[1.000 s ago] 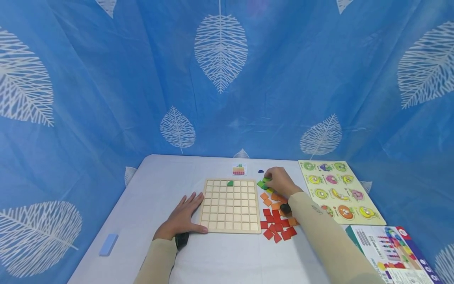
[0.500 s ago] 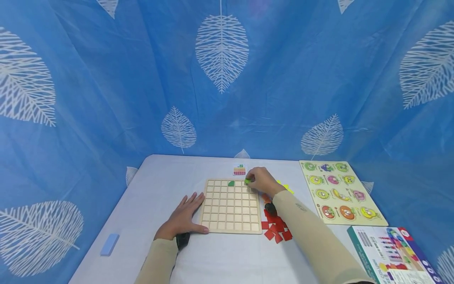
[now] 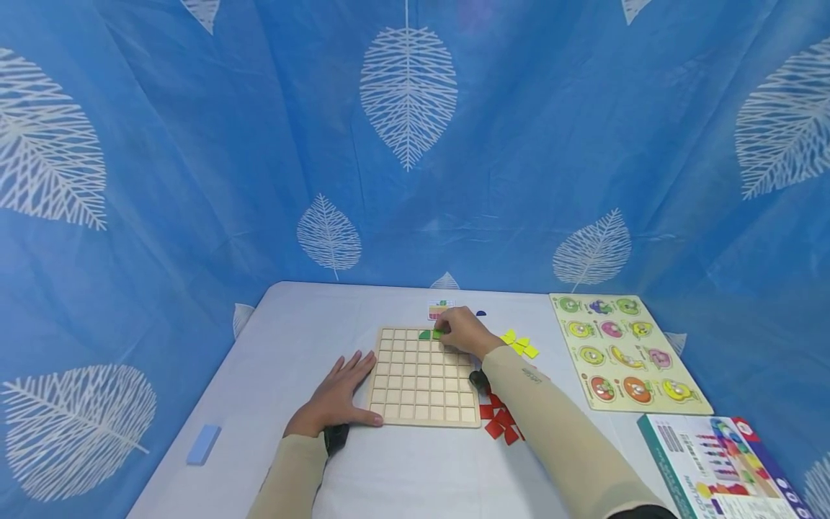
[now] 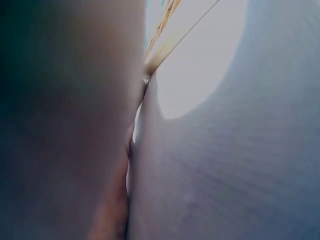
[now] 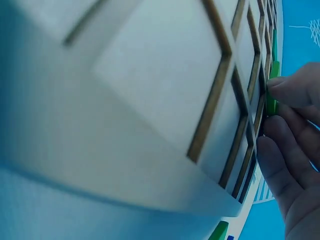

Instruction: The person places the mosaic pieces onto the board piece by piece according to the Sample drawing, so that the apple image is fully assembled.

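you've got a pale matt wooden grid board [image 3: 423,378], a smooth painted green tile [image 3: 437,334], and a matt white cloth-covered table [image 3: 292,339].

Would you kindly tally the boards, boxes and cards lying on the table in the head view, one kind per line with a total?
Grid board: 1
Fruit puzzle board: 1
Printed box: 1
Pattern card: 1
Light blue block: 1
Total: 5
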A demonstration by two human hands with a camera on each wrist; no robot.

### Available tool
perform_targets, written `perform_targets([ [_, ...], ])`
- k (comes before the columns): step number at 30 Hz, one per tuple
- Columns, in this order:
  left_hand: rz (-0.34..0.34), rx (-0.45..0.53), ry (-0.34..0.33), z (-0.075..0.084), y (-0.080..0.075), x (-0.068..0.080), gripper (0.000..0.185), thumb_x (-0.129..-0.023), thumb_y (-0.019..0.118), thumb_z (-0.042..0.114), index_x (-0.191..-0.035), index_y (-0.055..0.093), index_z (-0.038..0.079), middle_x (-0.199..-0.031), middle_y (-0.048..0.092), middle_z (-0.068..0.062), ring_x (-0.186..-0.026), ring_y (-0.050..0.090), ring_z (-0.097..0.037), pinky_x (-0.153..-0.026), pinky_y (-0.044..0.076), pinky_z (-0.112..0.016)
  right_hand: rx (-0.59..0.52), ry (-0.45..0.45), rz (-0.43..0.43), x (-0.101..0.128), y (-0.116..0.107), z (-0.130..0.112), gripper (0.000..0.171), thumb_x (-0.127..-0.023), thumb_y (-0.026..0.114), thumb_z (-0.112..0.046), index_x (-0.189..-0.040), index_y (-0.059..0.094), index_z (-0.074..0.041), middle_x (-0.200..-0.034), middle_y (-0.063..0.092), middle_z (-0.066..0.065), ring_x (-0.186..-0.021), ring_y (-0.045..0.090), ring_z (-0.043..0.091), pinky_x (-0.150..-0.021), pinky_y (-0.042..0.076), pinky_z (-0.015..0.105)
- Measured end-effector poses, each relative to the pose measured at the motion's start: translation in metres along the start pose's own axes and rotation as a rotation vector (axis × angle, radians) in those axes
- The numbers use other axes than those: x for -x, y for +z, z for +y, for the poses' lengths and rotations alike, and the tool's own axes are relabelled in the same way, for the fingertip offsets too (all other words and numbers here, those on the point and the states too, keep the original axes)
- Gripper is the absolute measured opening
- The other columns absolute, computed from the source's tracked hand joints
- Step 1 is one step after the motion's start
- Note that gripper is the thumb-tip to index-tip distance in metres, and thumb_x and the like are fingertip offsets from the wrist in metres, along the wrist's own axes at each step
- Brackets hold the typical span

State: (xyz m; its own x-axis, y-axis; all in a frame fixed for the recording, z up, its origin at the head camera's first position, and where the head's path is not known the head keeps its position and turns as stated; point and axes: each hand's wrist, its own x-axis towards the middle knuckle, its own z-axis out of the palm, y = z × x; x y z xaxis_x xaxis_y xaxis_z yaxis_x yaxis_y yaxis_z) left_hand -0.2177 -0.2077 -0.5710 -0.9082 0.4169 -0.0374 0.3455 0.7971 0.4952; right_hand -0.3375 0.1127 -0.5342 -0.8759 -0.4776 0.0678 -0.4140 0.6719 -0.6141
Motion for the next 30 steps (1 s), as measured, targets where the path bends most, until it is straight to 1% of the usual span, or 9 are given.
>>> perform_targets([
  [7, 0.003, 0.011, -0.016, 0.002, -0.002, 0.000, 0.136, -0.062, 0.086, 0.078, -0.167, 0.032, 0.011, -0.171, 0.027, -0.001, -0.159, 0.013, -0.026, -0.128, 0.003, -0.048, -0.028, 0.037, -0.006, -0.001, -0.001, -0.002, 0.019, -0.095, 0.076, 0.003, -0.109, 0.082, -0.008, -0.100, 0.075, 0.002, -0.099, 0.070, 0.019, -0.088, 0.059, 0.038],
  [10, 0.010, 0.021, -0.014, 0.002, -0.003, 0.000, 0.136, -0.062, 0.087, 0.077, -0.167, 0.032, 0.011, -0.171, 0.028, -0.002, -0.159, 0.013, -0.026, -0.128, 0.003, -0.048, -0.029, 0.046, 0.007, -0.001, -0.001, -0.002, 0.017, -0.095, 0.077, 0.001, -0.108, 0.082, -0.009, -0.099, 0.075, 0.000, -0.102, 0.070, 0.020, -0.090, 0.059, 0.039],
  [15, 0.011, 0.022, -0.011, 0.002, -0.002, -0.002, 0.136, -0.062, 0.087, 0.078, -0.167, 0.032, 0.011, -0.171, 0.028, -0.002, -0.159, 0.013, -0.026, -0.128, 0.003, -0.048, -0.032, 0.054, 0.020, 0.000, 0.000, 0.000, 0.016, -0.094, 0.079, -0.001, -0.108, 0.082, -0.009, -0.099, 0.074, -0.001, -0.101, 0.070, 0.020, -0.091, 0.059, 0.039],
  [20, 0.006, 0.022, -0.017, 0.001, 0.000, -0.002, 0.136, -0.061, 0.086, 0.079, -0.167, 0.032, 0.012, -0.171, 0.028, 0.000, -0.159, 0.013, -0.025, -0.128, 0.003, -0.048, -0.089, 0.080, 0.029, 0.006, -0.002, 0.006, 0.019, -0.096, 0.078, -0.003, -0.114, 0.080, -0.008, -0.105, 0.074, 0.000, -0.101, 0.070, 0.018, -0.091, 0.059, 0.039],
  [25, 0.009, 0.014, -0.015, 0.001, 0.001, -0.002, 0.136, -0.061, 0.086, 0.079, -0.167, 0.032, 0.011, -0.171, 0.029, -0.001, -0.159, 0.014, -0.026, -0.128, 0.004, -0.049, -0.086, 0.080, 0.064, 0.014, -0.011, 0.014, 0.020, -0.099, 0.075, -0.007, -0.119, 0.078, -0.004, -0.108, 0.073, 0.003, -0.101, 0.069, 0.018, -0.090, 0.059, 0.040],
  [30, 0.007, 0.021, -0.013, 0.000, 0.000, 0.000, 0.136, -0.062, 0.086, 0.078, -0.167, 0.032, 0.011, -0.171, 0.028, -0.001, -0.159, 0.014, -0.026, -0.128, 0.003, -0.048, -0.070, 0.077, 0.112, 0.025, -0.025, 0.026, 0.019, -0.099, 0.076, -0.007, -0.117, 0.078, -0.002, -0.105, 0.072, 0.004, -0.097, 0.068, 0.020, -0.087, 0.059, 0.042],
])
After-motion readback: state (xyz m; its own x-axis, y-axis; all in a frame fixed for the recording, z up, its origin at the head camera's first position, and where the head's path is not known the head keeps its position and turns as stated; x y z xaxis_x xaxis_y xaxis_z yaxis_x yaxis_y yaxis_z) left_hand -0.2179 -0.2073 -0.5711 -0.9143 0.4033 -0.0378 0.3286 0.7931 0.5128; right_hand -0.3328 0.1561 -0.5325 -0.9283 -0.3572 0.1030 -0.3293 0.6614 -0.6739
